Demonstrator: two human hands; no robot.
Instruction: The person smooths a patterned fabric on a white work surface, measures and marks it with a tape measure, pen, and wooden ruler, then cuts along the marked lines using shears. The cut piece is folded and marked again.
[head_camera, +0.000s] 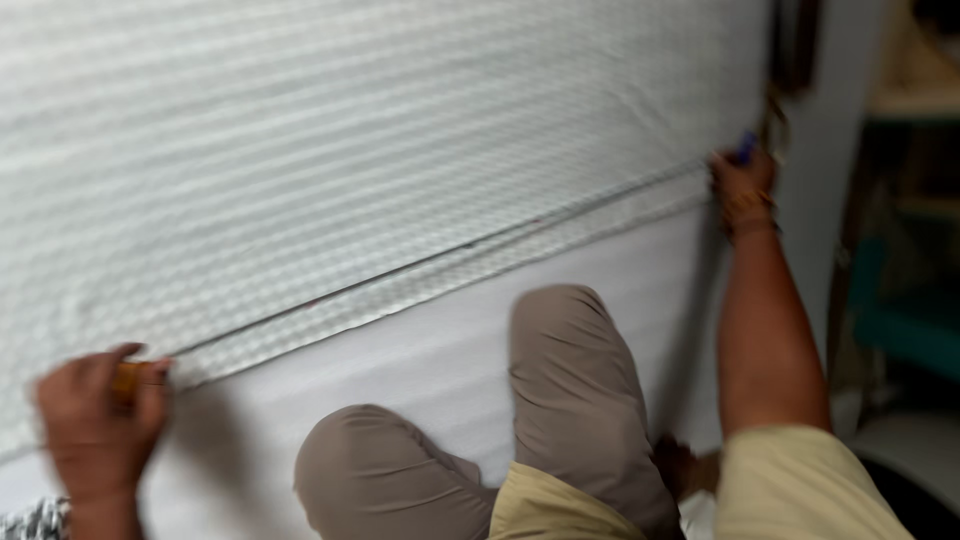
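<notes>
**Both hands at the ends of a dark line across patterned cloth**

View: head camera, looking down; frame is motion-blurred, fine detail soft.

Cloth (380, 150): pale grey-white sheet with a woven, rippled pattern, spread flat and filling the upper left of the view. A thin dark line (450, 252) runs across it on a slant, from lower left to upper right, near the cloth's lower border. Cannot tell whether it is a taut string, a long straight edge or a drawn mark.

Left hand (100, 410): lower left, fingers curled shut around a small yellow-orange object (128, 380), pressed at the cloth's edge where the line ends. What the object is cannot be made out.

Right hand (742, 185): arm stretched out to the upper right, at the line's far end. Fingers closed on a small blue object (746, 148); only its tip shows above the hand. A bracelet (748, 205) sits at the wrist.

Below the cloth: a plain white surface (420, 370). The person's bent knees, in grey-brown trousers (560, 370), rest on it between the two arms.

Far right: blurred teal furniture (905, 330), well apart from the cloth.
</notes>
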